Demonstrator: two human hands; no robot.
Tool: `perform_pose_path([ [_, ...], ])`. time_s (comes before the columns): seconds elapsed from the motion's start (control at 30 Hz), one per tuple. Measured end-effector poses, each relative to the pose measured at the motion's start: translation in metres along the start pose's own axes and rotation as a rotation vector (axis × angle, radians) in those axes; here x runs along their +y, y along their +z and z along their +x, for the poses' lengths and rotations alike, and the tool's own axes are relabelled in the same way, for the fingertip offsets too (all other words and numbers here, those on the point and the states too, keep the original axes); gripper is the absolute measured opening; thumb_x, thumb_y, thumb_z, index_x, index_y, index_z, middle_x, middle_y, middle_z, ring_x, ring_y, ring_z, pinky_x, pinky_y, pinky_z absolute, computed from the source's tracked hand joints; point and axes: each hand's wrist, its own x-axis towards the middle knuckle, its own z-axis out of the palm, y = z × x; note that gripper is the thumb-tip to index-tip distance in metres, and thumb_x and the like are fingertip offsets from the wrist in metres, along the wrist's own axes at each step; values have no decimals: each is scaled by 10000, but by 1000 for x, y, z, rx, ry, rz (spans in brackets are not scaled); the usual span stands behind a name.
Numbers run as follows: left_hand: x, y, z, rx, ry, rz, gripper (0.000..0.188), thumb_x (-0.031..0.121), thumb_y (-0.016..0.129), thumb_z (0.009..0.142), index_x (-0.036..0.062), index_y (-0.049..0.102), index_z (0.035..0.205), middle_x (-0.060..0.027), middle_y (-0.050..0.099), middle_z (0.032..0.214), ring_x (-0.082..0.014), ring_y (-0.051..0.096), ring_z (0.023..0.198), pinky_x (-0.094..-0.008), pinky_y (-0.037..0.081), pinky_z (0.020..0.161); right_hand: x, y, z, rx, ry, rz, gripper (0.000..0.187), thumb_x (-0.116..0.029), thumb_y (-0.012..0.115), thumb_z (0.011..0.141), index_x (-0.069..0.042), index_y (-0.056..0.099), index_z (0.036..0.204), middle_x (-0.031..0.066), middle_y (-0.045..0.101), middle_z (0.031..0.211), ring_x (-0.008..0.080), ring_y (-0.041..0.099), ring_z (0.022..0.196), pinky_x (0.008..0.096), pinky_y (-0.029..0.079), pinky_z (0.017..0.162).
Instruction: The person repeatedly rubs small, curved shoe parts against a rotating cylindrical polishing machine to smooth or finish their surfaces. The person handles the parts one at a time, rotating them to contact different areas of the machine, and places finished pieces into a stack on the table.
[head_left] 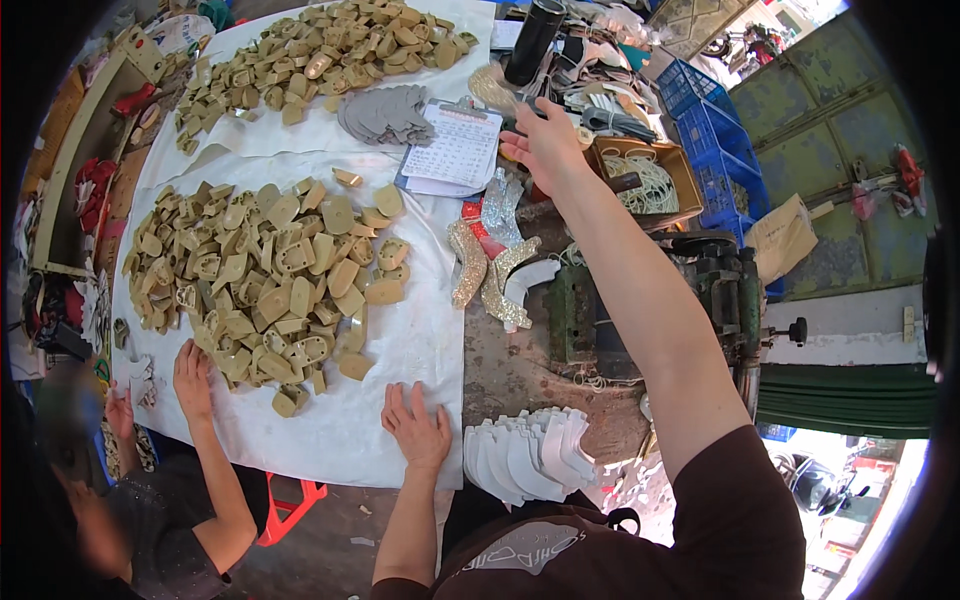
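My right hand (545, 145) is stretched far out over the bench, fingers apart. Just beyond its fingertips is a blurred gold glitter piece (490, 88), beside a black cylinder (535, 42); whether they touch I cannot tell. My left hand (416, 428) lies open on the white sheet (400, 345), near its right edge. Between my arms, more gold glitter pieces (467, 262) lie with a silver glitter piece (502, 208), a red piece (482, 230) and a white curved strip (530, 278). Closer to me sits a stack of white curved pieces (530, 455).
Two heaps of tan heel-shaped blocks (265, 275) cover much of the sheet. A clipboard (452, 148) lies beside grey cut pieces (385, 115). A machine (700, 290), a carton of cord (650, 185) and blue crates (715, 150) stand right. Another person's hand (193, 380) rests at left.
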Motion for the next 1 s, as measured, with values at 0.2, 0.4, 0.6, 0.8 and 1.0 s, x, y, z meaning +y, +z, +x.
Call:
perform_pose_path([
  [0.2,-4,1,-1,22,25,-19,551,185,630,753,29,474,1257,-236,374,1324,-412,312,1293,-532,238,1023,55,-26,-70,-133,72,-286,452,-44,549,884,-6,408,1312,68,571,927,125,569,792,274,477,673],
  [0.4,-8,8,-2,58,43,-30,559,167,609,769,15,449,1282,-243,365,1335,-418,317,1286,-528,239,1041,86,-101,-186,-180,-53,-470,288,-51,544,876,7,547,1158,57,614,786,120,584,683,277,472,625],
  [0.6,-11,6,-6,141,53,-290,598,91,581,792,-26,363,1337,-258,286,1379,-424,266,1304,-518,230,1074,52,-175,-276,-117,-209,-709,282,-70,562,857,17,562,1126,136,624,847,241,622,754,338,496,702],
  [0.8,-17,-5,-2,39,36,-304,557,62,567,804,-26,375,1320,-244,308,1331,-400,292,1264,-488,258,1060,73,-245,-339,24,-82,-902,276,-143,539,855,-27,594,1100,183,607,949,374,593,934,438,472,812],
  [1.0,38,-24,9,-48,104,-306,409,21,546,802,-15,483,1204,-196,455,1193,-351,402,1161,-458,328,989,173,-332,-342,282,147,-969,316,-133,548,829,-25,573,1125,225,579,1057,390,546,1057,436,440,897],
])
